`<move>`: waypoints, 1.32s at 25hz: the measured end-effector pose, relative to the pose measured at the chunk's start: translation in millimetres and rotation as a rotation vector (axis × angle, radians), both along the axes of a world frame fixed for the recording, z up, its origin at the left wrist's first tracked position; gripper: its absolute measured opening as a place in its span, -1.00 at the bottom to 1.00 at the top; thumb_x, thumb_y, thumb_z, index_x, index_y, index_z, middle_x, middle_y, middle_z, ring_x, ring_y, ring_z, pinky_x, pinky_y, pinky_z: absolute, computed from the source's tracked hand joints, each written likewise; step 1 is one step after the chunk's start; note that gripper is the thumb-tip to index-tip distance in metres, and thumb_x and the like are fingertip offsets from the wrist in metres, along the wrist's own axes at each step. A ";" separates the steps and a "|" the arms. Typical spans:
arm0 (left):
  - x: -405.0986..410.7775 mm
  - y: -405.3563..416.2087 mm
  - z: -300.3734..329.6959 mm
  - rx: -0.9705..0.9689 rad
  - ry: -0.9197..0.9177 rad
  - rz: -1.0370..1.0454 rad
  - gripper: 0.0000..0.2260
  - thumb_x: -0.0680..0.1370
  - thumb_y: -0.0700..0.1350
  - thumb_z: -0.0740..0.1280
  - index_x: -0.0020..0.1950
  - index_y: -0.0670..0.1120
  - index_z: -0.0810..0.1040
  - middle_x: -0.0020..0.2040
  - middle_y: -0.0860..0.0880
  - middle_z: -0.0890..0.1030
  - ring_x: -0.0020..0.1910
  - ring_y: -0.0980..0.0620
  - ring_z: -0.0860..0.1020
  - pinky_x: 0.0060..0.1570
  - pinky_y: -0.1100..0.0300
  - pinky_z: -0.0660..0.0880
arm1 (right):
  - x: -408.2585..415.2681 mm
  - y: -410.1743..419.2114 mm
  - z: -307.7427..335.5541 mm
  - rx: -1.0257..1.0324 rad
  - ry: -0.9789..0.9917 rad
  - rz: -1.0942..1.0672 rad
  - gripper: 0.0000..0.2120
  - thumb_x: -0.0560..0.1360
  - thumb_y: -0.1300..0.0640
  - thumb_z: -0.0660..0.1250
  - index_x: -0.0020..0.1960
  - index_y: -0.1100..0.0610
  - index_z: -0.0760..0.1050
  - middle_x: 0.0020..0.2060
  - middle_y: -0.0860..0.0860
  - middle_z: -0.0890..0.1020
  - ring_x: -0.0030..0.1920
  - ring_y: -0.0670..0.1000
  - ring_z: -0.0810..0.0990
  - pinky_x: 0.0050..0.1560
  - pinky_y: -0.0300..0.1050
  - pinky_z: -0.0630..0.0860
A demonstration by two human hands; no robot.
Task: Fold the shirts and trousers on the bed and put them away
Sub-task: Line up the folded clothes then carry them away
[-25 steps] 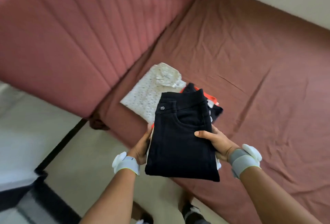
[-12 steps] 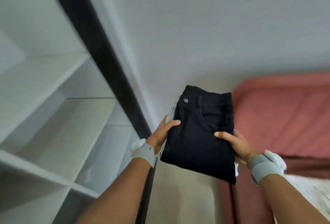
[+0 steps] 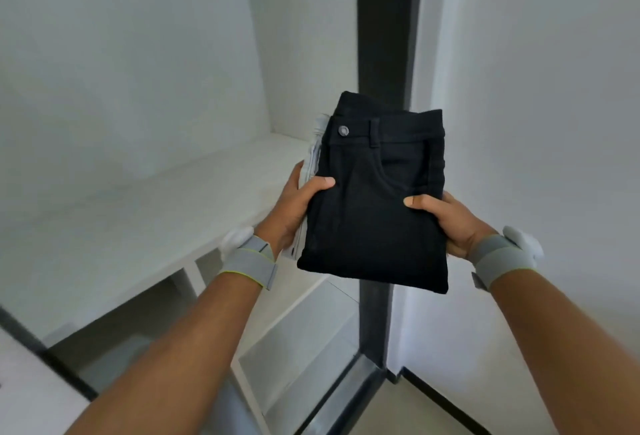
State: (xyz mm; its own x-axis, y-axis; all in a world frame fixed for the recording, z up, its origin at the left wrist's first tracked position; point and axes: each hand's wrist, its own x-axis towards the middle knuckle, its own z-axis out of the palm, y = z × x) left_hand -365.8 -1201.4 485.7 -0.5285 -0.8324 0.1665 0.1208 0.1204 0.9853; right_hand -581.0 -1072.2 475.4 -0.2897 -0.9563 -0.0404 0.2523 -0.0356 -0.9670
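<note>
Trousers: folded black trousers [image 3: 375, 199] are held up in the air in front of the wardrobe, waistband away from the person, with the silver button [image 3: 343, 130] at the upper left and a belt loop beside it.
Under the trousers: the edge of a pale folded garment [image 3: 311, 164] shows along the left side of the stack, pressed against the trousers; what kind of garment it is cannot be told.
Left hand: the left hand [image 3: 298, 206] grips the left edge of the stack, thumb curled over the top of the black cloth, fingers underneath and hidden.
Right hand: the right hand [image 3: 450, 219] grips the right edge, thumb on top of the cloth pointing inward, the other fingers under the stack.
Wrists: each wrist carries a grey band [image 3: 251, 263] with a white block on it.
Shelf: a white shelf [image 3: 138, 226] lies below and to the left of the stack, and the trousers are above its near edge, not touching it.
Lower shelves: more white compartments [image 3: 301, 330] show beneath, split by an upright divider.
Frame: a dark upright post [image 3: 382, 36] stands behind the trousers, at the wardrobe's right edge.
Wall: a white wall [image 3: 536, 88] fills the right.
</note>
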 end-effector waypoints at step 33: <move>-36.1 -334.7 0.2 0.158 -0.382 0.852 -0.37 0.31 0.16 0.35 0.38 0.17 0.38 0.17 -0.07 0.57 0.09 -0.10 0.58 0.14 -0.04 0.57 | 12.9 -498.8 2.0 -0.225 1.579 0.369 -0.51 0.56 -0.19 0.06 0.48 -0.22 0.21 0.54 -0.09 0.15 0.53 0.07 0.06 0.36 0.34 0.20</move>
State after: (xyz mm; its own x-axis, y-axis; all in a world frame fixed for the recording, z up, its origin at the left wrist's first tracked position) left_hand -401.9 -1536.1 485.9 0.2725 -0.9613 -0.0397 -0.2809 -0.1189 0.9523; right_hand -568.1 -1571.1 477.4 0.3261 -0.9242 0.1986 -0.8973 -0.3687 -0.2425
